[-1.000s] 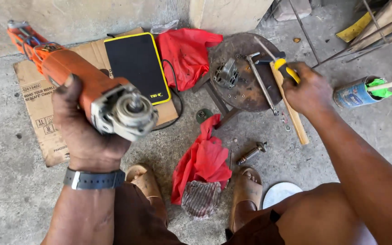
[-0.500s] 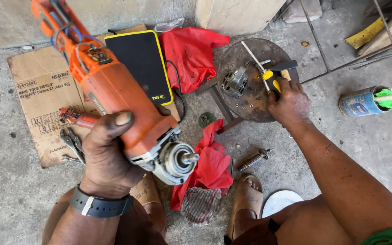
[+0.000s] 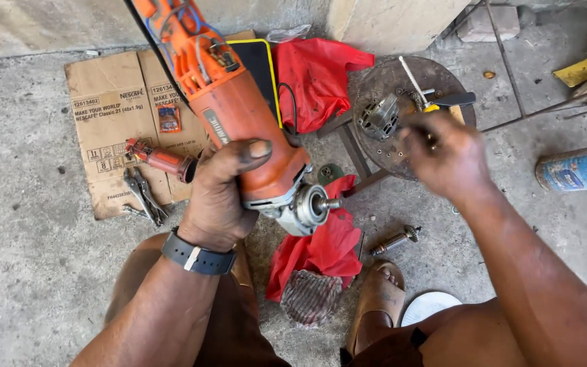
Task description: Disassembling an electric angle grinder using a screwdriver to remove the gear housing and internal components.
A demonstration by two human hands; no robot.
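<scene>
Left hand (image 3: 222,197): grip clenched around the orange angle grinder (image 3: 239,115), fingers wrapped over the body just behind the head, thumb on top.
Angle grinder look: orange plastic body, scuffed and dirty; grey metal gear head (image 3: 300,207) with a bare threaded spindle, no disc or guard fitted; rear housing open, blue and red wires showing; black cord running off the top edge.
Angle grinder position: held in the air over the floor, spindle end pointing down and right, above the red cloth (image 3: 321,248).
Right hand (image 3: 443,153): blurred, over the round rusty metal stool (image 3: 388,153); I cannot tell whether its grip is released or closed on something.
On the stool: a grey metal motor part (image 3: 378,117), a yellow-and-black handled tool (image 3: 443,102), small loose bits.
On the floor: flattened cardboard (image 3: 110,115) carrying a red-handled tool (image 3: 161,160) and pliers (image 3: 140,197); a motor armature (image 3: 395,239) near the sandalled foot (image 3: 378,299); a tin can (image 3: 572,170) at far right.
</scene>
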